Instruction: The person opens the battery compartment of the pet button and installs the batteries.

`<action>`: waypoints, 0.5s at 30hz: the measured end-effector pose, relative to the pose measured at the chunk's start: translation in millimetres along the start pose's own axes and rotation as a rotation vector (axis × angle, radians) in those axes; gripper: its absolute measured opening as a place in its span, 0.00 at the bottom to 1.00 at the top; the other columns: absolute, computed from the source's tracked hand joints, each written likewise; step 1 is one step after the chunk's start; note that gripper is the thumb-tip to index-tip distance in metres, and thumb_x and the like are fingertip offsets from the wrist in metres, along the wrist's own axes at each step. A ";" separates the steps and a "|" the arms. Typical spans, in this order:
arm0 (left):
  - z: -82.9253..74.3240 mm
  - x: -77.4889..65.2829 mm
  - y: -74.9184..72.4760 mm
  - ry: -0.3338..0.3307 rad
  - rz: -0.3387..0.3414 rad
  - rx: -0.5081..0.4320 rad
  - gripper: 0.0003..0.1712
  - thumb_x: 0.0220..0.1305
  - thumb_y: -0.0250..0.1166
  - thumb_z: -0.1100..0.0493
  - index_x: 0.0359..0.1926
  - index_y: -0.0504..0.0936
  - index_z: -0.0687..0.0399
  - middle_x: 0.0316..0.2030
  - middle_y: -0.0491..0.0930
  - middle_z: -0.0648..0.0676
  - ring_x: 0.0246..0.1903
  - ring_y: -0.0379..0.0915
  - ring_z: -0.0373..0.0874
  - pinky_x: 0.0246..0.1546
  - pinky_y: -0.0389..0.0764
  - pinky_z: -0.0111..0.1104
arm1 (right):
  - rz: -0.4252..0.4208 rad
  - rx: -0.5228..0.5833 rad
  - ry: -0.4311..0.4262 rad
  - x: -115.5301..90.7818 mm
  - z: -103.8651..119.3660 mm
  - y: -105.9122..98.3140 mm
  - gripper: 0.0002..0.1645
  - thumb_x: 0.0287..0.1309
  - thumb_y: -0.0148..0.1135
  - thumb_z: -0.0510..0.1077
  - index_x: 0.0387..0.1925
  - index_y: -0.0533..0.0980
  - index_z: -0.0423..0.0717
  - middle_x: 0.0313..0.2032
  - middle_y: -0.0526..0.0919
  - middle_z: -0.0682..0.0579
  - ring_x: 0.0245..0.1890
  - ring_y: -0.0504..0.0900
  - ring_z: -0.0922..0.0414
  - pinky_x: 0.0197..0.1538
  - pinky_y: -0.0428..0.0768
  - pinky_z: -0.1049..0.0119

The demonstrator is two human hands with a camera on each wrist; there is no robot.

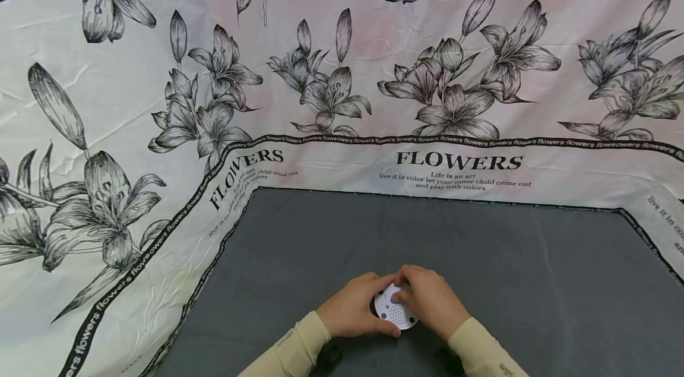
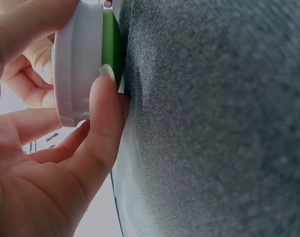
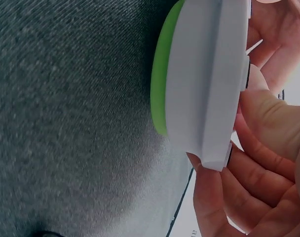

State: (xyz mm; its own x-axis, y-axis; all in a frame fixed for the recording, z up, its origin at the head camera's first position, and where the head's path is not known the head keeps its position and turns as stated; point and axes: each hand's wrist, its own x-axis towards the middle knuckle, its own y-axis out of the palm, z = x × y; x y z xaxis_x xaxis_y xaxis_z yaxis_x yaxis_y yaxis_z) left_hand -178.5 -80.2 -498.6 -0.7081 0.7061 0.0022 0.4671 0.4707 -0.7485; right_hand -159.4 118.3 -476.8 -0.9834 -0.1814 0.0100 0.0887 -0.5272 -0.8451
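Note:
A small round white plastic device (image 1: 398, 313) has a face with many small holes and several dark round feet, turned upward. My left hand (image 1: 355, 307) grips it by the rim, thumb and fingers spread around its side. In the left wrist view, the little finger lies along the green underside (image 2: 111, 44), close over the grey cloth. My right hand (image 1: 435, 300) holds the far right edge, with its thumb (image 3: 268, 113) pressed on the holed face near a dark foot. The green part (image 3: 161, 89) faces the cloth in the right wrist view too.
The grey cloth surface (image 1: 320, 240) lies under both hands. Around it runs a pale cover (image 1: 331, 169) printed with black lilies and the word FLOWERS, rising behind the far edge. Dark wrist camera parts (image 1: 329, 357) sit below the sleeves.

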 end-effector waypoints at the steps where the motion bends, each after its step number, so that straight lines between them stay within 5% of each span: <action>1: -0.1 -0.1 -0.3 0.000 0.001 -0.002 0.52 0.53 0.74 0.32 0.76 0.61 0.28 0.41 0.74 0.40 0.32 0.68 0.31 0.29 0.72 0.24 | 0.001 -0.001 0.005 0.3 0.1 0.2 0.12 0.51 0.78 0.45 0.32 0.79 0.56 0.35 0.82 0.60 0.34 0.79 0.63 0.37 0.78 0.63; 15: 1.0 0.0 0.4 -0.002 0.004 0.014 0.53 0.52 0.74 0.32 0.76 0.59 0.29 0.42 0.75 0.40 0.32 0.67 0.30 0.29 0.72 0.24 | 0.058 0.003 0.004 1.3 1.5 -1.0 0.14 0.53 0.76 0.46 0.33 0.75 0.54 0.35 0.79 0.58 0.33 0.76 0.61 0.38 0.77 0.61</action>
State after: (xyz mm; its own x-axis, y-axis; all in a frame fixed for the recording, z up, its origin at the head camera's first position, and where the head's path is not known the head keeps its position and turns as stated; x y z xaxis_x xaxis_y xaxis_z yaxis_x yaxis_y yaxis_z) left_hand -178.8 -80.6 -499.5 -0.7073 0.7069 -0.0016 0.4623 0.4608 -0.7576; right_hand -160.5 117.4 -475.2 -0.9773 -0.2079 -0.0412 0.1458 -0.5182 -0.8428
